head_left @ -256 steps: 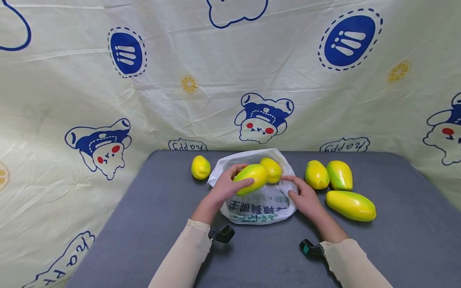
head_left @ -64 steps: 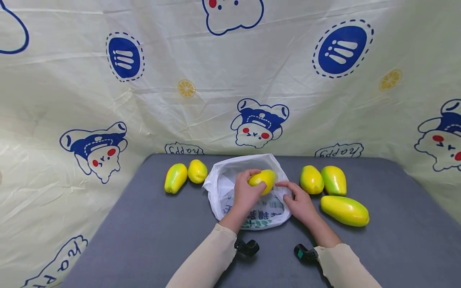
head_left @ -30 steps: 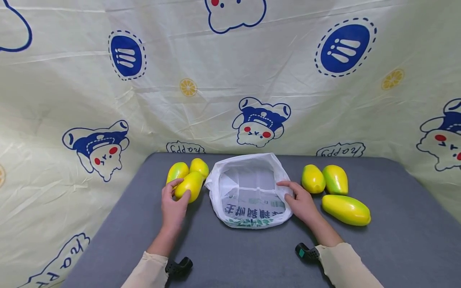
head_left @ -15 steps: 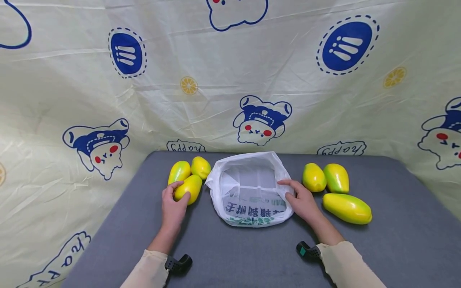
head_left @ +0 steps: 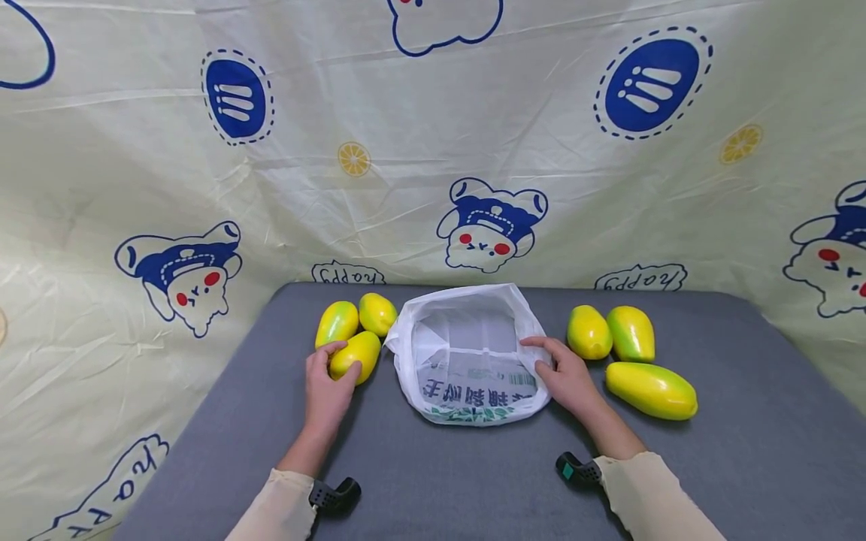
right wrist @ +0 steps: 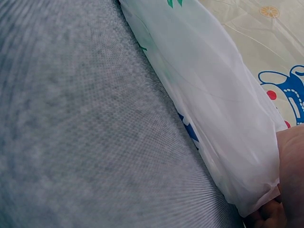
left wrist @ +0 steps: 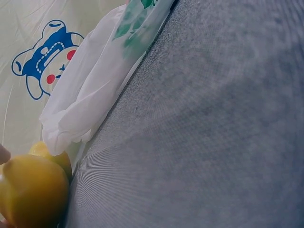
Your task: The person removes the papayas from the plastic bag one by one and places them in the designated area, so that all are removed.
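On the table's left side my left hand [head_left: 328, 387] holds a yellow papaya [head_left: 361, 355], thumb on its right and fingers on its left. The papaya sits low at the table, close in front of a greener papaya [head_left: 337, 323] and a small yellow one [head_left: 377, 314]. In the left wrist view the held papaya [left wrist: 35, 192] fills the lower left corner, with fingertips at the frame edge. My right hand [head_left: 571, 379] grips the right rim of a white plastic bag [head_left: 414, 379], whose mouth faces me. Fingers curl at the bag's edge [right wrist: 247, 190] in the right wrist view.
Three more papayas lie to the right of my right hand: two upright-looking ones [head_left: 589, 333] side by side and a long one [head_left: 651, 391] in front. The grey table [head_left: 460, 481] ends at a printed curtain [head_left: 399, 218] behind.
Earlier, the left hand held one papaya over the bag with another inside. Both now lie at the left beside the small one; the latest was carried over and lowered. Right hand stays on the bag.
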Motion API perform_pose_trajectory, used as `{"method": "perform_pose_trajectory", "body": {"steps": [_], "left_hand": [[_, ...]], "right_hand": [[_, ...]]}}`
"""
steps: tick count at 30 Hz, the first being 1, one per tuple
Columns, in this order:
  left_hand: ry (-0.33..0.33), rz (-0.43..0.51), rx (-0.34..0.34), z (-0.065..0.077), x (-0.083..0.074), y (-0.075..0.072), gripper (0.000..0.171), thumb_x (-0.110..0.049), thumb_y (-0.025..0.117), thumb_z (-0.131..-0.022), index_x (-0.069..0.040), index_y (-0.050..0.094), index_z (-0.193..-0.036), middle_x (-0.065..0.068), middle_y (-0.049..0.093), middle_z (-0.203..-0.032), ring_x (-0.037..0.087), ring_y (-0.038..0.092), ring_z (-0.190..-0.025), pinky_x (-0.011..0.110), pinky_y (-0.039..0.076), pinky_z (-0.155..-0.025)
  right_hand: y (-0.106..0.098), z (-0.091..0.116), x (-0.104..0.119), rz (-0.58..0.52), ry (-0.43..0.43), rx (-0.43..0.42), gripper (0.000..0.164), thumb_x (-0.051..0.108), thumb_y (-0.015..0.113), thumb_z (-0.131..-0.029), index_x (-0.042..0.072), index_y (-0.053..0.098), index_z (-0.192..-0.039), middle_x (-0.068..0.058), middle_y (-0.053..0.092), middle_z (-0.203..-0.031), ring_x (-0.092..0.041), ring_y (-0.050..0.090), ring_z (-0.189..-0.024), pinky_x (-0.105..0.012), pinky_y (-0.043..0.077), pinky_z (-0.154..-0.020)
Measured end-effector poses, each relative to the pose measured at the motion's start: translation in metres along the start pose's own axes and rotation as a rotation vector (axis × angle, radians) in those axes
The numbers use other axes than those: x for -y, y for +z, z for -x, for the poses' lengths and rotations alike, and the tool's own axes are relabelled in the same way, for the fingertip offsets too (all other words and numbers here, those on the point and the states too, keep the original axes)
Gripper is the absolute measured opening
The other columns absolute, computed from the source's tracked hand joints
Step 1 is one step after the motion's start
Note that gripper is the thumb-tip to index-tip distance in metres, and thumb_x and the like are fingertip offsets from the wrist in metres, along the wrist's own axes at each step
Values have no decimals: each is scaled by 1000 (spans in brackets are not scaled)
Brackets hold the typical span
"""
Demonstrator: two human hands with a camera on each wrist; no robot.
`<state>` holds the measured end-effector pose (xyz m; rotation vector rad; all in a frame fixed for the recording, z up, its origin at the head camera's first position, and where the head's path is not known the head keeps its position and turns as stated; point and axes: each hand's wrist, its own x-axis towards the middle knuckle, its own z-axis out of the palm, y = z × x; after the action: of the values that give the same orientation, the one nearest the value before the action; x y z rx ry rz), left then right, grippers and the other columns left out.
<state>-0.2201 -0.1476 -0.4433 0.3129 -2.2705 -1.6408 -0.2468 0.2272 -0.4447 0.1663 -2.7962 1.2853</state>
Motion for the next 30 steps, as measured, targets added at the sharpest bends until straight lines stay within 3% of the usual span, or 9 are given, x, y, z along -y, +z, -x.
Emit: {"method": "perform_pose_trajectory", "body": {"steps": [4,9,15,20,25,30], "left_hand": [[11,18,-8,1,-1,0,41,-18,68,-90,-8,56,-128,15,39,-135,30,44,-120,45,39,-104],[121,19,-64,0,-11,-4,39,-17,68,-91,-6,57,-127,14,37,-142,31,40,-132,47,36,-110],[259,-103,-45,-9,-44,0,36,-20,65,-93,-9,59,-127,10,40,-147,31,37,-139,54,32,-116],[288,-176,20,-21,-72,8,38,-24,63,-94,-10,59,-130,9,39,-151,32,35,-141,58,31,-116],[361,-401,119,-28,-86,15,49,-32,64,-94,-16,55,-140,8,36,-158,34,33,-145,59,27,-118],[467,-708,193,-30,-85,21,64,-46,61,-94,-23,44,-151,9,24,-166,34,24,-151,64,23,-119]], "right_hand": [[-1,1,-1,6,-2,0,40,10,49,-98,19,58,-136,-18,49,-148,-35,51,-117,-59,44,-105],[0,1,-3,-2,2,7,41,10,48,-98,18,57,-137,-19,47,-150,-37,50,-121,-62,41,-108],[-1,-1,-9,-15,7,14,41,11,47,-98,20,56,-137,-18,44,-153,-38,48,-126,-64,38,-110],[0,0,-10,-26,4,18,40,11,48,-98,19,57,-136,-18,47,-150,-37,49,-123,-63,40,-109],[3,1,-7,-19,-6,-3,40,11,49,-98,19,57,-137,-17,49,-148,-36,50,-121,-62,41,-108],[-2,2,5,63,-86,-110,43,6,50,-95,16,58,-136,-16,49,-148,-39,48,-130,-62,41,-108]]}}
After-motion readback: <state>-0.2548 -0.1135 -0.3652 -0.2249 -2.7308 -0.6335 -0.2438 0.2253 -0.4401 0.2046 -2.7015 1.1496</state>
